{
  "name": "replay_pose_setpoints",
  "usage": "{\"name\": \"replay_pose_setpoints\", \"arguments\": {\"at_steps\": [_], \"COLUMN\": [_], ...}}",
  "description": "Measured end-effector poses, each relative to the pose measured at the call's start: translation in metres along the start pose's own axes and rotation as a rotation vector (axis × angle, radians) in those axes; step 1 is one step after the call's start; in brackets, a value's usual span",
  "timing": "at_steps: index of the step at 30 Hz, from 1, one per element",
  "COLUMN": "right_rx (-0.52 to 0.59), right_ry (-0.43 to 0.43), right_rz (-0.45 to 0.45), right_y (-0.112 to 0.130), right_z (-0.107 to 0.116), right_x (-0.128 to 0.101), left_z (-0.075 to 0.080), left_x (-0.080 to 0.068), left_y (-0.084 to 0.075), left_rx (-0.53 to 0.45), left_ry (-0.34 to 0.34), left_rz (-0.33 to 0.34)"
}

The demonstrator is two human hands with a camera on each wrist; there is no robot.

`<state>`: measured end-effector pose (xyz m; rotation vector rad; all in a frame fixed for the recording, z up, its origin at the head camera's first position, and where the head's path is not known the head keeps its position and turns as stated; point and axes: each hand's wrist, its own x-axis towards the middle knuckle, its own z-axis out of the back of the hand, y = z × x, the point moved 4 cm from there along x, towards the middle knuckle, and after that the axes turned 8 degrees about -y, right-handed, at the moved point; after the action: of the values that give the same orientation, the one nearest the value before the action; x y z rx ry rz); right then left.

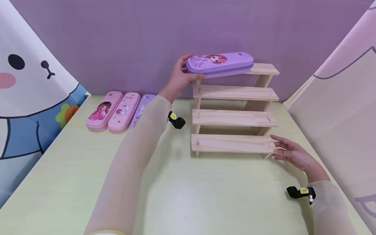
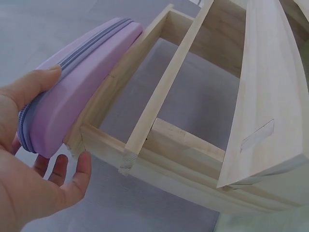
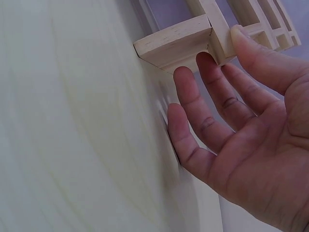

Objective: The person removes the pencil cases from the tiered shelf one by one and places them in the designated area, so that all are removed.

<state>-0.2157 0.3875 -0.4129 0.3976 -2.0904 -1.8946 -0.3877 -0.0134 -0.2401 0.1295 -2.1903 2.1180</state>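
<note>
A purple pencil case (image 1: 220,63) with a girl printed on its lid lies along the highest tier of a stepped wooden shelf (image 1: 235,93). My left hand (image 1: 180,76) grips the case by its left end. In the left wrist view the thumb (image 2: 46,79) presses near the zipper, while some fingers curve below the case. By the right end of the lowest tier (image 1: 232,143) is my right hand (image 1: 293,155), its fingers loosely bent. The right wrist view shows its thumb (image 3: 251,46) against the wooden frame, with the other fingers spread beside the board's end.
Left of the shelf, two pink pencil cases (image 1: 105,111) (image 1: 124,112) and a purple one (image 1: 142,107) lie side by side on the pale table (image 1: 182,195). My left sleeve partly covers the purple one. A purple backdrop (image 1: 117,42) rises behind the shelf.
</note>
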Motion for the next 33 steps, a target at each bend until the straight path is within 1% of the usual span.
{"name": "replay_pose_setpoints", "arguments": {"at_steps": [4, 10, 17, 20, 27, 33], "right_rx": [-0.01, -0.006, -0.008, -0.011, -0.007, -0.003], "right_ry": [-0.003, 0.001, 0.0, -0.001, -0.009, -0.005], "right_rz": [-0.004, -0.002, -0.004, -0.004, -0.001, -0.001], "right_y": [-0.001, 0.001, 0.001, 0.001, 0.001, 0.003], "right_z": [0.001, 0.001, 0.001, 0.002, 0.002, 0.001], "right_x": [0.0, 0.001, 0.001, 0.001, 0.0, -0.002], "left_z": [0.001, 0.003, 0.006, 0.008, 0.01, 0.014], "left_x": [-0.002, -0.006, -0.012, -0.014, -0.021, -0.028], "left_y": [0.001, 0.001, 0.002, 0.003, 0.008, 0.011], "left_rx": [0.008, 0.054, 0.1, 0.088, 0.075, 0.02], "left_ry": [0.002, -0.014, -0.046, -0.063, -0.132, -0.179], "left_rz": [-0.016, -0.055, -0.055, -0.05, -0.038, -0.071]}}
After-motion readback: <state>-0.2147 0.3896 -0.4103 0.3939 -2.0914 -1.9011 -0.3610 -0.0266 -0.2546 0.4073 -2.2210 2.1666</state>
